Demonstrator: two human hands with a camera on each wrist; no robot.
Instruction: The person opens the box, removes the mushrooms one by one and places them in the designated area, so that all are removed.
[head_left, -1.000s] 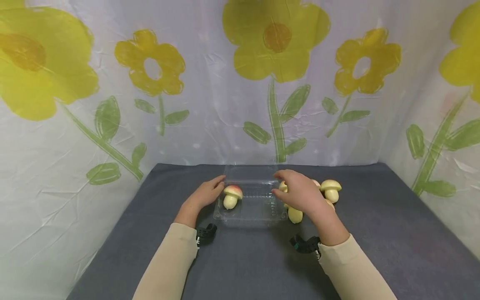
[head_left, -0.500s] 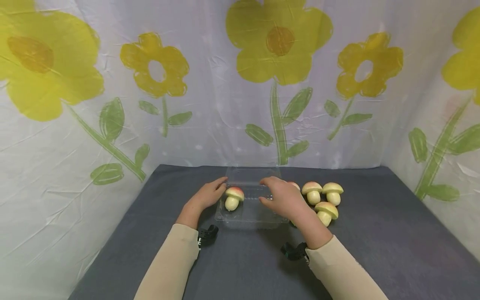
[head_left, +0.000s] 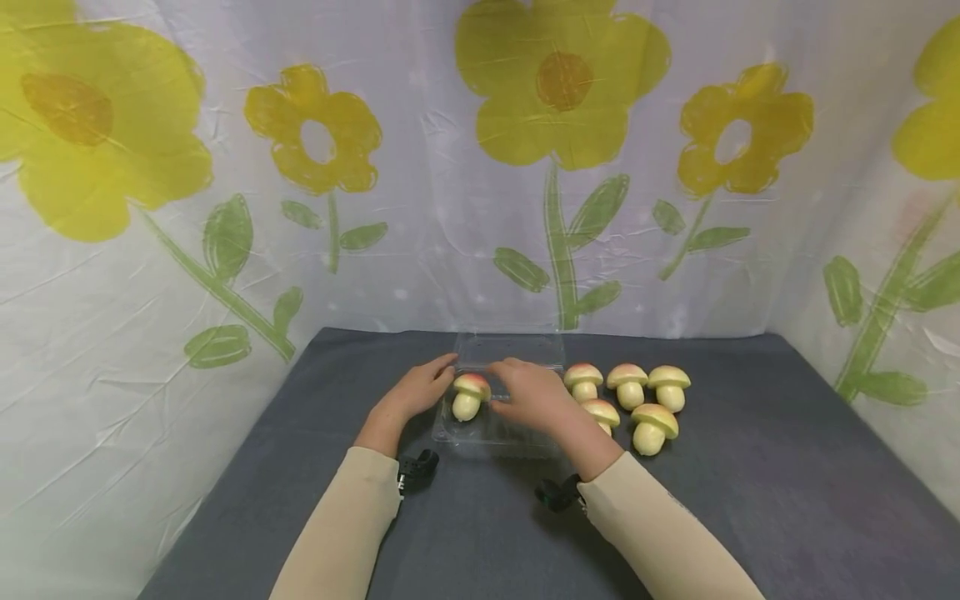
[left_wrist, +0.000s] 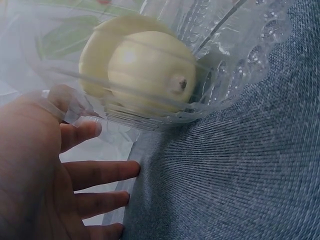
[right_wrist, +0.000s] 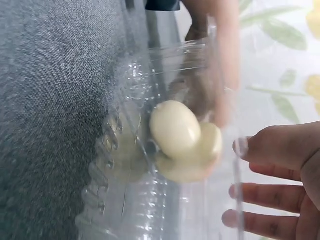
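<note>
A clear plastic box (head_left: 480,440) with its lid raised at the back stands on the dark tabletop. In its left part lies a toy mushroom (head_left: 467,407) with a red-yellow cap and pale stem. At the box's left side is my left hand (head_left: 414,395); the left wrist view shows its fingers (left_wrist: 102,172) outstretched by the wall, the thumb at the rim partly behind plastic. Over the right part of the box hovers my right hand (head_left: 531,398), thumb and fingers apart and holding nothing, close to the mushroom (right_wrist: 175,132) in the right wrist view.
Several similar mushrooms (head_left: 651,430) lie in two loose rows just right of the box, one partly hidden by my right wrist. A white curtain (head_left: 420,208) with yellow flowers rises behind the table (head_left: 465,533) and along both sides.
My right hand has moved left from the loose mushrooms to over the box, uncovering more of them. My left hand stays by the box's left side.
</note>
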